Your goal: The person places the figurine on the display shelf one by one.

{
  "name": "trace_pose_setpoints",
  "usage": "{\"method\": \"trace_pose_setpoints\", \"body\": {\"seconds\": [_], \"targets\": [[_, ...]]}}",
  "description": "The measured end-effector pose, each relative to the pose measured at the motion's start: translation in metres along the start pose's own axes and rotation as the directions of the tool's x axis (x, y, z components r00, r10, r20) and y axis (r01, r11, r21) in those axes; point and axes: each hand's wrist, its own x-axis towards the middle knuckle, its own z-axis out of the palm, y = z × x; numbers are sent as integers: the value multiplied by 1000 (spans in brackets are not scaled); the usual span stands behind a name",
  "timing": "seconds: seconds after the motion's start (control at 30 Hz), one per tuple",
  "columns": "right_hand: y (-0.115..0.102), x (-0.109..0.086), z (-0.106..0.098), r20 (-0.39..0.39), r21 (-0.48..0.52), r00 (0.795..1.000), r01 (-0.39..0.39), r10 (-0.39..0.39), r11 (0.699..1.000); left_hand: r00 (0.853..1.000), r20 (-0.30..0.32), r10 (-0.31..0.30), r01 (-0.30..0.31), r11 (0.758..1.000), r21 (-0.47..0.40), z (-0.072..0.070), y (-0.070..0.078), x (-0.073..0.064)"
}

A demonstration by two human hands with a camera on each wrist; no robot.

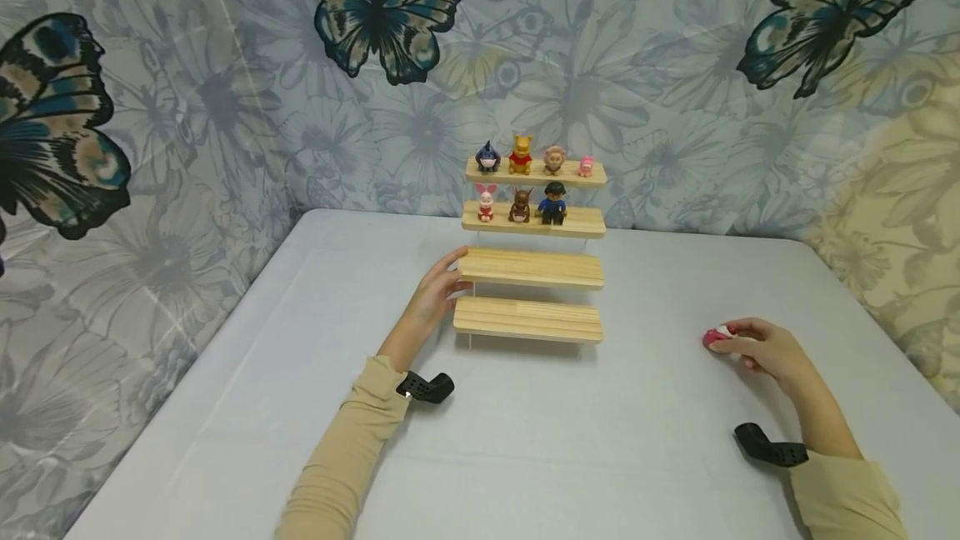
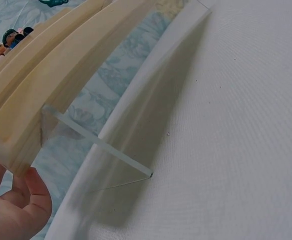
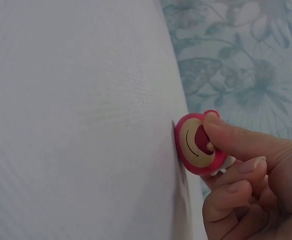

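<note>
A wooden tiered display stand (image 1: 529, 319) with clear supports is near the middle of the table. My left hand (image 1: 435, 294) grips the left end of its second step from the front. In the left wrist view, the fingers (image 2: 38, 192) of that hand curl against the corner of a wooden step (image 2: 16, 135). Away to the right, my right hand (image 1: 768, 350) pinches a small pink figurine (image 1: 716, 338) between thumb and fingers. The right wrist view shows the figurine's round head (image 3: 193, 145), with a cream muzzle and dark red nose, close to the tabletop; its body is mostly hidden.
Several figurines stand on the two upper steps, among them a Winnie the Pooh (image 1: 521, 155), a pink piglet (image 1: 486, 203) and a blue-shirted figure (image 1: 552, 204). Behind the white-covered table (image 1: 645, 440) hangs a butterfly-patterned cloth (image 1: 600, 65).
</note>
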Motion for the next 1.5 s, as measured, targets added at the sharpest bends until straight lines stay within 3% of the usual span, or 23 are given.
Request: {"method": "trace_pose_setpoints", "body": {"seconds": [0.27,0.43,0.63,0.9,1.13,1.17,1.33,1.37,1.4,1.43,1.47,1.5], "targets": [[-9,2,5,-15,131,1000,23,-21,991,1000,-6,-3,3,1000,3,0,1,0],[-24,4,12,-31,92,998,64,-61,994,1000,1,-5,5,1000,-6,0,1,0],[-58,18,22,-62,-14,986,153,-153,988,1000,-9,9,-9,1000,2,-1,1,0],[-109,29,33,-109,60,978,184,-177,981,1000,-8,11,-11,1000,-4,1,0,0],[-144,33,41,-155,28,961,234,-227,972,1000,13,14,-14,1000,12,2,1,1],[-142,40,41,-146,83,956,268,-254,960,1000,14,16,-16,1000,13,1,1,1],[-161,50,53,-132,137,955,284,-267,949,1000,25,10,-11,1000,12,2,4,-2],[-145,74,53,-124,201,954,295,-275,934,1000,27,12,-12,1000,12,2,4,-2],[-152,73,57,-130,162,960,267,-248,950,1000,27,13,-13,1000,14,2,4,-3],[-153,78,59,-123,186,960,271,-251,945,1000,26,14,-15,1000,15,2,3,-3],[-134,103,60,-93,257,960,280,-265,925,1000,21,14,-14,1000,21,3,3,-3],[-134,106,62,-87,283,958,287,-273,915,1000,17,11,-12,1000,21,3,2,-4]]}}
